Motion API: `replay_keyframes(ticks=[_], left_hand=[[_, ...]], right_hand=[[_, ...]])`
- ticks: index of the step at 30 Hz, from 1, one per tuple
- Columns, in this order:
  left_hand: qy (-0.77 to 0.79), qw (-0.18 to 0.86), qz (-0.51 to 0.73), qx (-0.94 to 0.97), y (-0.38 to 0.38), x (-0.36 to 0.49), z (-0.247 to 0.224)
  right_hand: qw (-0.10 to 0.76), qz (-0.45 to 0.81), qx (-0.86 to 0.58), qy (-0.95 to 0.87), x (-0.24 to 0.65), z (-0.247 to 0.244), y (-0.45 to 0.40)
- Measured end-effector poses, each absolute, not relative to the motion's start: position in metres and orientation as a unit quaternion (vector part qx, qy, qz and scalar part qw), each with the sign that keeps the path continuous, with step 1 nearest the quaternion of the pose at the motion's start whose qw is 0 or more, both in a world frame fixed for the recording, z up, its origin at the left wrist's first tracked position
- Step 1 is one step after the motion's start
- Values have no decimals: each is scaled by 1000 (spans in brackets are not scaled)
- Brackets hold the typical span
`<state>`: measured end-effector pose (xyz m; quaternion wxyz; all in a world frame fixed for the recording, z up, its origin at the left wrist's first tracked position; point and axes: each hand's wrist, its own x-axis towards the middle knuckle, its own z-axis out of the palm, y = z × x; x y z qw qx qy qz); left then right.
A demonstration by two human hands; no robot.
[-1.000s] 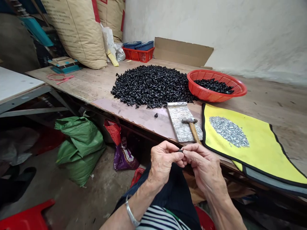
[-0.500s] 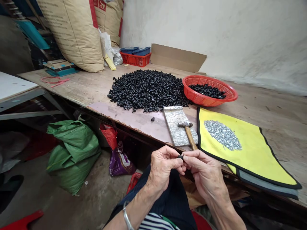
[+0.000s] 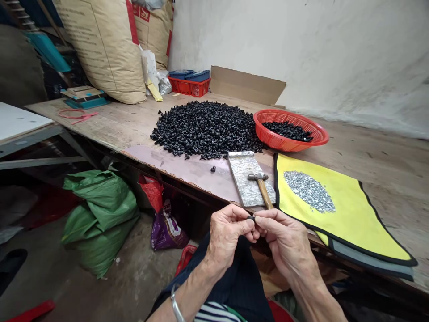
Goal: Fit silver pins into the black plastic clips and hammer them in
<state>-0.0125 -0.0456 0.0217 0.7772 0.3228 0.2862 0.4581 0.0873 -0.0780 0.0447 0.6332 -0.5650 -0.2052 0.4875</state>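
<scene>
The left hand [image 3: 231,235] and right hand [image 3: 284,243] are pinching a small black plastic piece [image 3: 251,218] between their fingertips (mostly hidden by them), just off the edge of the wooden table [image 3: 100,123], near a hammer [image 3: 264,192] and a heap of black pieces [image 3: 204,129].

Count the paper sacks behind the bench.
2. One kraft paper sack stands at the back left of the wooden bench; the second stands behind it, by the wall. More could be hidden behind them.
</scene>
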Motion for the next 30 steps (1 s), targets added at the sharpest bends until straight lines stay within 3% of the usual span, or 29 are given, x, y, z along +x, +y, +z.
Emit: replay_keyframes(ticks=[10,15,18,22,24,27,30], left_hand=[[313,770,464,306,-42,-9,16],[320,783,450,286,-34,-6,19],[326,782,448,286,-26,-6,17],[351,766,452,294,-9,-5,14],[361,756,450,309,0,-2,13],[385,738,437,341,13,3,13],[408,719,423,371,23,8,12]], right_hand=[[633,464,-569,-245,85,33,-80],[577,424,-627,-307,101,43,-81],[521,327,-704,-355,119,47,-82],[377,101,-804,-448,137,36,-79],[376,143,-806,-434,140,28,-75],[445,314,-768,-337,141,23,-68],[459,438,-718,-287,142,30,-64]])
